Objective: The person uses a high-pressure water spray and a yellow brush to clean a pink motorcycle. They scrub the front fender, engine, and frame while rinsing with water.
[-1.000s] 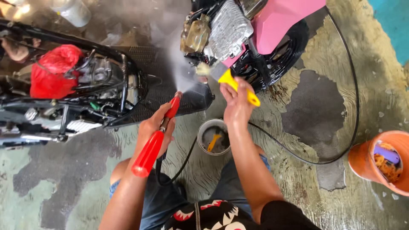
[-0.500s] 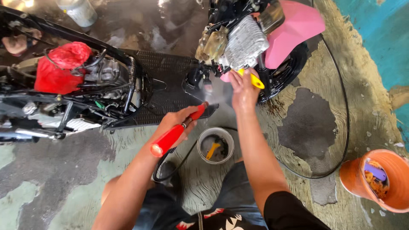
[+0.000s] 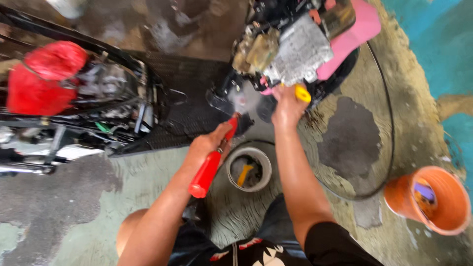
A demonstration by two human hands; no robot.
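red spray gun point(image 3: 211, 162) in left hand point(image 3: 209, 145); right hand point(image 3: 287, 106) grips yellow brush point(image 3: 302, 92)

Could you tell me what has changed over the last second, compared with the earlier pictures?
The right hand with the yellow-handled tool has moved up against the pink motorcycle. The left hand has swung the red spray gun towards it. Both grips, the small pot and orange bucket are unchanged.

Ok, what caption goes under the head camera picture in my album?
Left hand aims a red spray gun at a motorbike engine; right hand holds a yellow tool.
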